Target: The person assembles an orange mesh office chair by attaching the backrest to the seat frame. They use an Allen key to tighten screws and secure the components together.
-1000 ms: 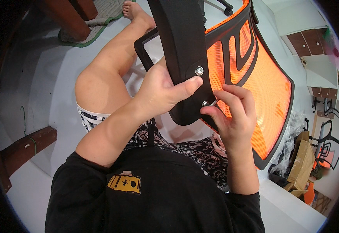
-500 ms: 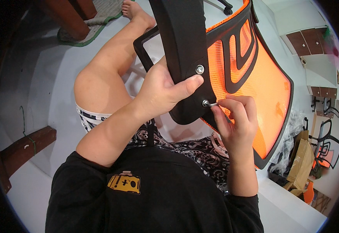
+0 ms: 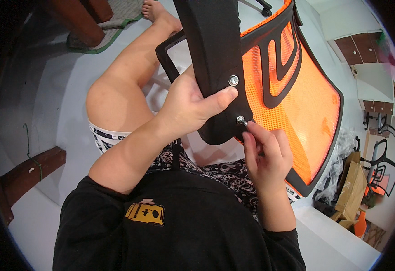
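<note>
A pale floor (image 3: 121, 50) surrounds the work, with a cardboard box (image 3: 352, 189) at the right. The left hand (image 3: 181, 106) grips the black chair part (image 3: 213, 54), which is positioned before the person, beside the orange mesh backrest (image 3: 315, 122); the thumb rests just below the upper bolt (image 3: 233, 81). The right hand (image 3: 270, 156), fingers pinched narrow, holds a thin metal tool (image 3: 246, 123) at the lower bolt (image 3: 240, 119).

Black short-sleeved shirt (image 3: 184, 241); 1 yellow print (image 3: 145, 213) on front; black-and-white patterned shorts (image 3: 226, 175); 1 bare foot (image 3: 158, 13)
</note>
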Demonstrator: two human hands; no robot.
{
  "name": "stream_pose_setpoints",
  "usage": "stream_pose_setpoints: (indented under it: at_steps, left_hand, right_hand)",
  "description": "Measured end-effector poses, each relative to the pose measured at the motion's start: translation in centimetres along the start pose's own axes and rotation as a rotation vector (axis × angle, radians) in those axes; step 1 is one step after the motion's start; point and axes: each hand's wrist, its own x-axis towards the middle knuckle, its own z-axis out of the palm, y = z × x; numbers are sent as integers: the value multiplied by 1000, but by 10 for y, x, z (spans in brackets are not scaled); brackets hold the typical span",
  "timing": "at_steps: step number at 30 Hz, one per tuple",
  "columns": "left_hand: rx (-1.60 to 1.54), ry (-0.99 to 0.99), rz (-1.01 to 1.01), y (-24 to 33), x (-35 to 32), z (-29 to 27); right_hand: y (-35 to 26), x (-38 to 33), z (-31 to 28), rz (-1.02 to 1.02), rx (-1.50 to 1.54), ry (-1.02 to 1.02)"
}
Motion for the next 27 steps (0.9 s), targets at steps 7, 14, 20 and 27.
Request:
stream_pose_setpoints:
  at_steps: [7,14,20,27]
  left_hand:
    - [-1,18,-4,-2,-1,0]
    - [10,20,26,-4,-1,-1]
    - [64,21,131,-9,-1,-2]
    - [10,29,250,-23,-3,-5]
  right_hand:
    - [-6,-3,-15,21,46,-170]
    - [-10,-11,-12,-4,-13,-188]
    - [0,-7,-17,-125,-57,-226]
    - [11,3,-20,-287,-110,-225]
